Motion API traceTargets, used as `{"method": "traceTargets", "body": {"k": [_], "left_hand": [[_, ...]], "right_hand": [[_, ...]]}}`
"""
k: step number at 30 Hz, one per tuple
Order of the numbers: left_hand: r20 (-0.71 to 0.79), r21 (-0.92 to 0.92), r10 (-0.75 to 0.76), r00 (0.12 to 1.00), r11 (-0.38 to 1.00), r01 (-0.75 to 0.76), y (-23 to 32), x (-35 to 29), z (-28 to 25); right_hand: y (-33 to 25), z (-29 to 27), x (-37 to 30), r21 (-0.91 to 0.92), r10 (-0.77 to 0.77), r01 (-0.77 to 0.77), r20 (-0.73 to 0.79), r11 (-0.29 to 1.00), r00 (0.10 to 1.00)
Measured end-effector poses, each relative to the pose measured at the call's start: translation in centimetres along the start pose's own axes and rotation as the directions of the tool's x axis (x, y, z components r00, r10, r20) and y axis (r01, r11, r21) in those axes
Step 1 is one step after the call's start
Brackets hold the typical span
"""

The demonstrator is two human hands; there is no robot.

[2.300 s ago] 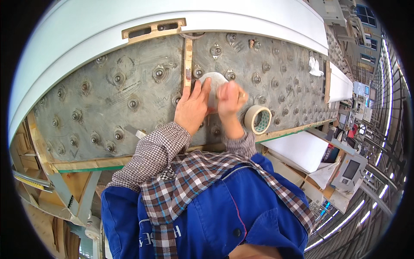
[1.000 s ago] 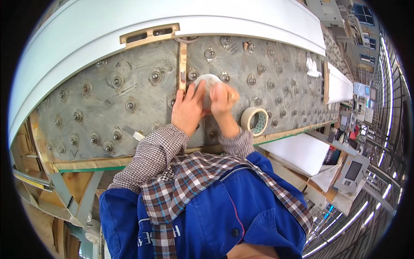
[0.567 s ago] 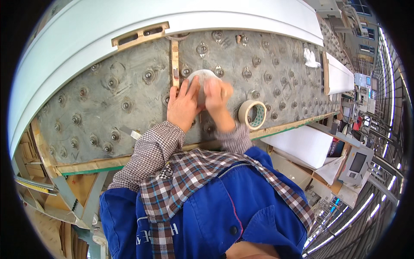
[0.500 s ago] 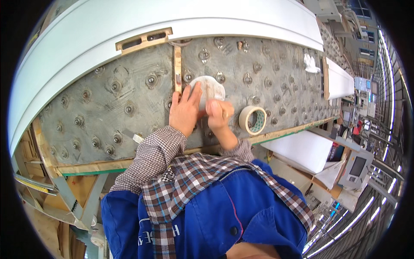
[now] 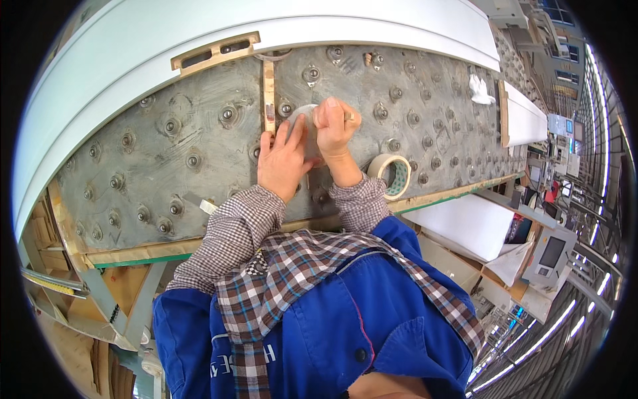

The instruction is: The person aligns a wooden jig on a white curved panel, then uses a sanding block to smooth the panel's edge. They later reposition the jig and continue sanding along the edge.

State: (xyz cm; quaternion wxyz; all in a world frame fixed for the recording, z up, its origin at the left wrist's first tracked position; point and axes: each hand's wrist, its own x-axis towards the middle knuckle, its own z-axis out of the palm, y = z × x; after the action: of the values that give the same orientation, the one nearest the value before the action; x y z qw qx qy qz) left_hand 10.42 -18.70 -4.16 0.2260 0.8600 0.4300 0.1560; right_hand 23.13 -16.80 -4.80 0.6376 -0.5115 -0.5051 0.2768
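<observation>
Left hand (image 5: pixel 282 162) touching pale piece (image 5: pixel 308 111); hollow tape roll (image 5: pixel 377 169) nearby.

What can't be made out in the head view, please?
In the head view:
Pale pad: partly covered by the left hand and right hand.
Anything inside the right hand: hidden by its closed fist.
Long white panel: cut off by the top edge.
Dark screen: too small to read.

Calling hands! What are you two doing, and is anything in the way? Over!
Left hand: fingers spread on pale rounded piece. Right hand: fist, contents unclear. Tape roll close on the right, not between hands.
</observation>
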Motion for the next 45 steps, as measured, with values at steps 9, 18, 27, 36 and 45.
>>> {"method": "traceTargets", "body": {"k": [9,18,27,36,45], "left_hand": [[0.027,0.079,0.02,0.999,0.997,-0.023,0.0,0.0,-0.4],[0.005,-0.008,0.003,1.0,1.0,-0.003,0.1,-0.3,0.1],[0.06,0.093,0.012,0.998,0.996,-0.018,0.2,0.1,-0.4],[0.016,0.047,0.039,0.999,0.998,-0.039,0.1,-0.1,0.1],[-0.026,-0.013,0.006,1.0,1.0,-0.006,0.1,0.0,0.2]], "right_hand": [[0.0,0.7,0.1,0.036,0.092,-0.092,-0.007,0.995,0.996],[0.6,0.1,0.2,0.068,0.05,-0.05,0.001,0.996,0.999],[0.3,-1.3,-1.5,-0.218,-0.104,0.108,0.03,0.97,0.994],[-0.5,-1.1,-1.6,-0.016,0.042,-0.042,-0.026,0.999,0.999],[-0.8,-1.4,-1.4,-0.132,-0.033,0.034,0.008,0.991,0.999]]}}
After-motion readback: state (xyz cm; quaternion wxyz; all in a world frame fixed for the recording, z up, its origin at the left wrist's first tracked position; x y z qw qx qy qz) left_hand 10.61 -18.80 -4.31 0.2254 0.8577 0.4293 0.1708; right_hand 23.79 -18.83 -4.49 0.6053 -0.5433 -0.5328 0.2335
